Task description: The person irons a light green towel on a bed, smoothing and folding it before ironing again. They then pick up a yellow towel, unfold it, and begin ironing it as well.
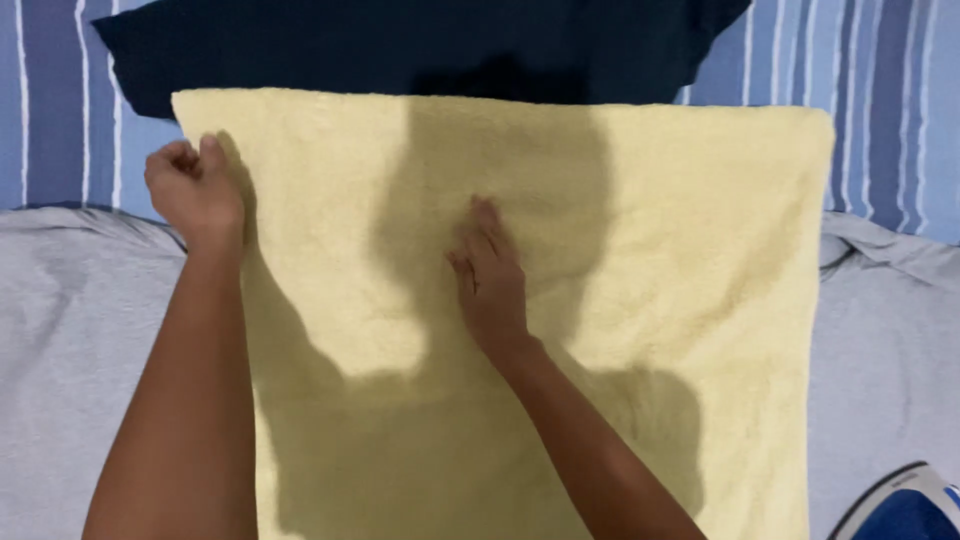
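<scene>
a bed covered in a grey sheet point(60, 330) fills the lower part of the view, with blue-and-white striped bedding point(60, 100) running across the far side and a dark navy pillow point(420, 45) lying against it. a pale yellow towel point(680, 260) is spread flat over the grey sheet, its far edge overlapping the near edge of the navy pillow and its near end running out of the bottom of the view. the left hand point(192, 188) sits at the towel's far left corner, fingers curled closed with the towel's left edge pinched in them, the forearm stretching back along that edge. the right hand point(490, 272) lies open and flat on the middle of the towel, palm down, fingers together and pointing toward the far edge, pressing on the cloth. the person's shadow falls across the centre of the towel and up onto the pillow, darkening the cloth around the right hand. a fold of grey fabric point(860, 245) bunches just beside the towel's right edge, near the striped bedding. at the bottom right corner, well apart from both hands, part of a blue and white iron point(900, 505) shows on the grey sheet, cut off by the edge of the view.
</scene>
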